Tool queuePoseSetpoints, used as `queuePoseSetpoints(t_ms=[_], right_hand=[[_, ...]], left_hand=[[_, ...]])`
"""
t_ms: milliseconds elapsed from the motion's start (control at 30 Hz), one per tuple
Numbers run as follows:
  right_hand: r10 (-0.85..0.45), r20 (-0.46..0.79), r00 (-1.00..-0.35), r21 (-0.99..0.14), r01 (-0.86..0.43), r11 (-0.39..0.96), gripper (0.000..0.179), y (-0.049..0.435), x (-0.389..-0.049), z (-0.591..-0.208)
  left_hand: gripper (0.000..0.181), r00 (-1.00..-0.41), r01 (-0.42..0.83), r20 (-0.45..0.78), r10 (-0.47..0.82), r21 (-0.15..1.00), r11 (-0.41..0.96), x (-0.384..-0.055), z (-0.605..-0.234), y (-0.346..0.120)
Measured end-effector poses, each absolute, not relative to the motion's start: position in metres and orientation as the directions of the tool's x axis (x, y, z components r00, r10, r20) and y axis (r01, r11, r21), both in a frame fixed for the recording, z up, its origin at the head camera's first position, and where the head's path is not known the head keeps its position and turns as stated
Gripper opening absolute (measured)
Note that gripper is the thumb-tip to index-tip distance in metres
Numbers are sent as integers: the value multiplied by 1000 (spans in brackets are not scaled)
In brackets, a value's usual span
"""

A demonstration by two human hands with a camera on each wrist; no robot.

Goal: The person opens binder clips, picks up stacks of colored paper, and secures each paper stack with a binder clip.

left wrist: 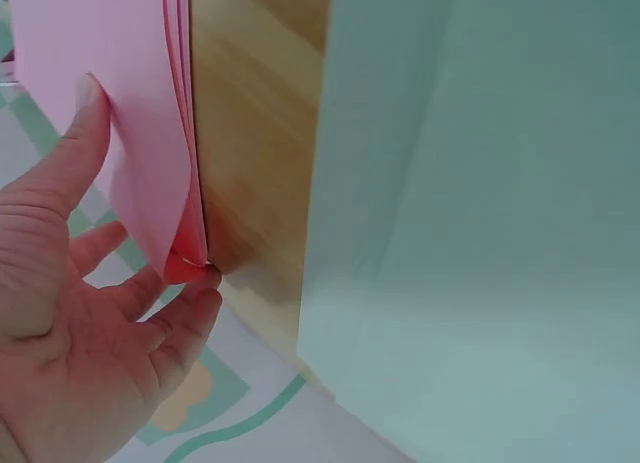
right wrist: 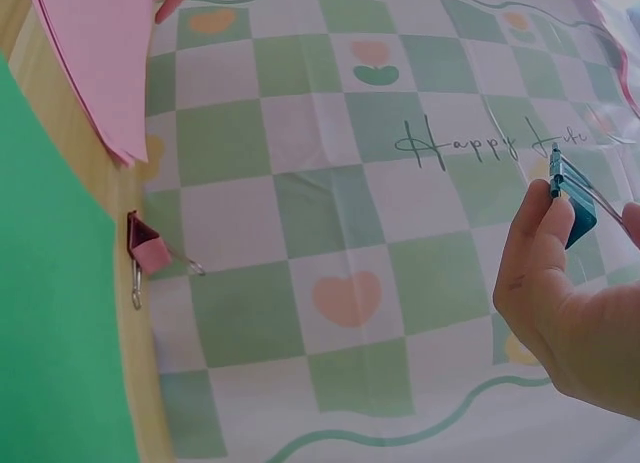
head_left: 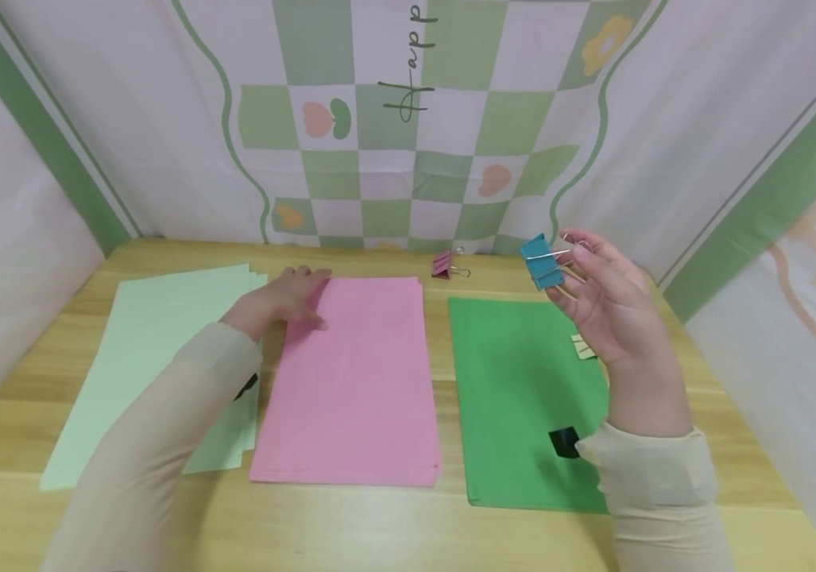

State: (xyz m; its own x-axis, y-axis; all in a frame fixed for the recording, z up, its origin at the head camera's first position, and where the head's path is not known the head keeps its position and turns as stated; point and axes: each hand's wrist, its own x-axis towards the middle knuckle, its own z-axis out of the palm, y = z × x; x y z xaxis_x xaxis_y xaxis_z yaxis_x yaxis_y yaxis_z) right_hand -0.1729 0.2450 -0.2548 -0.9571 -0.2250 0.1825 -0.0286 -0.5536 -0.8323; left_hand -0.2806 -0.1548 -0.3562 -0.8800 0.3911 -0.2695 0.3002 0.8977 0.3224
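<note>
Near the far left corner of a pink paper stack (head_left: pixel 361 381) is my left hand (head_left: pixel 282 295). The left wrist view shows its thumb on the top sheet and its fingertips at the corner's underside, where the sheets bow slightly apart. Raised above the far end of a green paper stack (head_left: pixel 508 389), my right hand (head_left: pixel 622 318) holds a blue binder clip (head_left: pixel 542 264) by its wire handles. The clip's closed edge and handles also show in the right wrist view, with fingers against its side.
Light green sheets (head_left: pixel 157 342) lie on the left, partly under my left sleeve. A pink binder clip (head_left: pixel 442 264) stands near the table's back edge. A pale yellow clip (head_left: pixel 582 347) sits by the green stack's right edge. A patterned curtain (head_left: pixel 386 175) hangs behind the wooden table (head_left: pixel 329 524).
</note>
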Motion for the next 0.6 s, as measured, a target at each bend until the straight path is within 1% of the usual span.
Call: queuePoseSetpoints(t_ms=[333, 600], right_hand=[[-216, 175, -961, -839, -30, -543, 24, 245, -174, -256], [-214, 167, -962, -833, -22, -553, 25, 249, -175, -256]], left_hand=[[93, -878, 236, -336, 341, 315, 919, -282, -357, -158], [89, -883, 284, -266, 386, 352, 892, -280, -358, -156]])
